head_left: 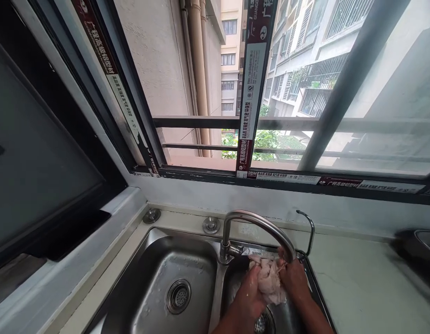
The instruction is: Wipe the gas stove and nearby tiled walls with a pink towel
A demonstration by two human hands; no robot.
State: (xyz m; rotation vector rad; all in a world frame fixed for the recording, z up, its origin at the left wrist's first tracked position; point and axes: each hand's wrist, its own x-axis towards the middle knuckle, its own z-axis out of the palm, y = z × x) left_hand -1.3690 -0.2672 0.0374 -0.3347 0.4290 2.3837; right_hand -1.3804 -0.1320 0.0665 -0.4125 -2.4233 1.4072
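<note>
From where the person stands, a wide black-framed glass window (245, 93) rises at twelve o'clock, and a pale, smooth worktop (361, 273) spreads toward two. The double-bowl stainless-steel sink (220, 280) runs from eleven to one. On its back rim, near twelve, stands an arched brushed-metal tap (258, 215), its spout curving right, probably so water can fall where the hands are; I can't tell whether any runs. The left hand (249, 292) grips at eight o'clock of the crumpled pale-pink cloth (270, 280), fingers curled around it; the right hand (296, 278) closes on it at three, partly hidden by the spout. The cloth is bunched above the right bowl, likely so drips land inside, with a round metal drain (263, 322) at its six o'clock.
</note>
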